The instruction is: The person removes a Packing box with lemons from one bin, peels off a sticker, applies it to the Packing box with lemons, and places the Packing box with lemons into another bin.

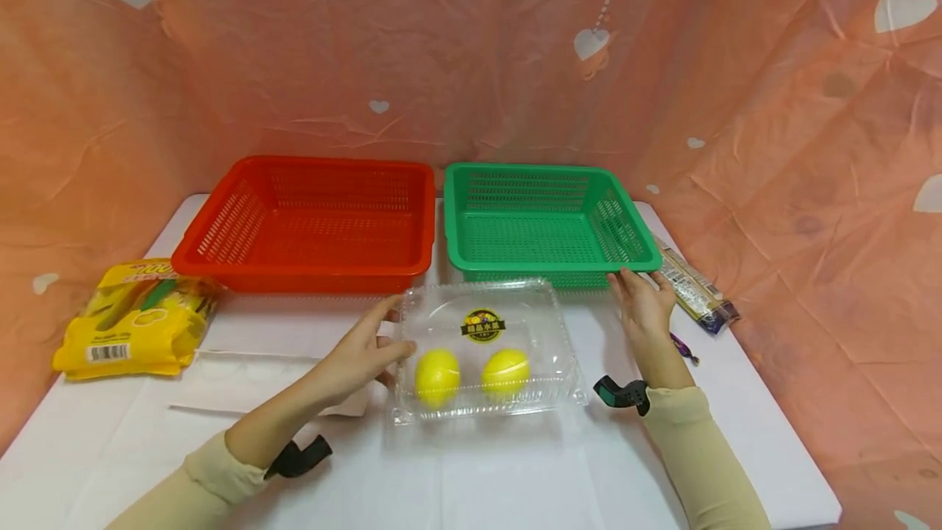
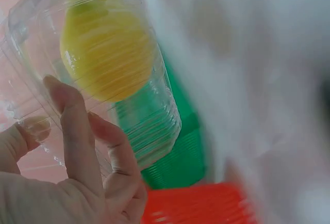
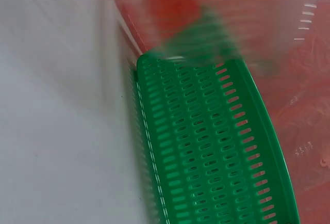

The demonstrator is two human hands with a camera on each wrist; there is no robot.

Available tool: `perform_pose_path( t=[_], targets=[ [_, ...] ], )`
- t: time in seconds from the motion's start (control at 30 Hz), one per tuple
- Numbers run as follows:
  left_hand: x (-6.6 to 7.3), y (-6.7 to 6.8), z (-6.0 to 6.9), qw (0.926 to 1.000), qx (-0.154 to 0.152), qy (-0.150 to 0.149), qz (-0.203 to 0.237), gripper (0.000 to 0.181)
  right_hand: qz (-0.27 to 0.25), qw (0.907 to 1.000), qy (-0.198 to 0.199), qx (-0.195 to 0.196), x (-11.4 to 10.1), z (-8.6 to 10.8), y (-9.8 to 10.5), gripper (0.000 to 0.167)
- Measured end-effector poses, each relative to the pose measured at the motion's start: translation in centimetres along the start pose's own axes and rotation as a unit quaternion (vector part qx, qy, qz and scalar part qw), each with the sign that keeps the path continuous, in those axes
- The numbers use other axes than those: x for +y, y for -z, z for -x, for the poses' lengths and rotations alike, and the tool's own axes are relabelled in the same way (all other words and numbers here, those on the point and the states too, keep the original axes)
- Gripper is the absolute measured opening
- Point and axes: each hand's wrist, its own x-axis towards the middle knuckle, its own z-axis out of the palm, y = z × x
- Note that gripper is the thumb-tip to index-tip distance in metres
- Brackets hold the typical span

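A clear plastic fruit box [image 1: 482,325] with a black-and-gold label is off the table in front of the baskets, tilted. Two yellow lemon-like fruits [image 1: 437,379] lie along its near side. My left hand [image 1: 361,354] pinches the box's left edge between thumb and fingers; the left wrist view shows the box [image 2: 154,131] close up, with one yellow fruit [image 2: 108,48] inside. Apart from the box, my right hand [image 1: 648,309] is at the front right corner of the green basket [image 1: 552,267], its fingers extended by the rim. The right wrist view does not show that hand.
A red basket [image 1: 316,278] stands left of the green one. At far left lies a yellow food bag [image 1: 132,330], with a white tray-like piece [image 1: 243,379] beside it. Right of the green basket are a flat packet [image 1: 695,289] and a small purple wrapper [image 1: 684,348].
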Motion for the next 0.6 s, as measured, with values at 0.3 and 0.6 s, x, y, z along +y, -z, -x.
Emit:
perform_pose_path(
  t=[0.3,0.6],
  targets=[
    [7.2,0.6,-4.9,0.9979,-0.001,-0.048,-0.042,0.078,0.007,0.9990,0.040,0.018,0.6,-0.1,0.0,0.036],
    [11.1,-0.7,-15.4,0.9986,-0.035,-0.006,-0.040,0.082,0.017,0.9995,0.021,0.018,0.3,0.2,-0.1,0.046]
  ],
)
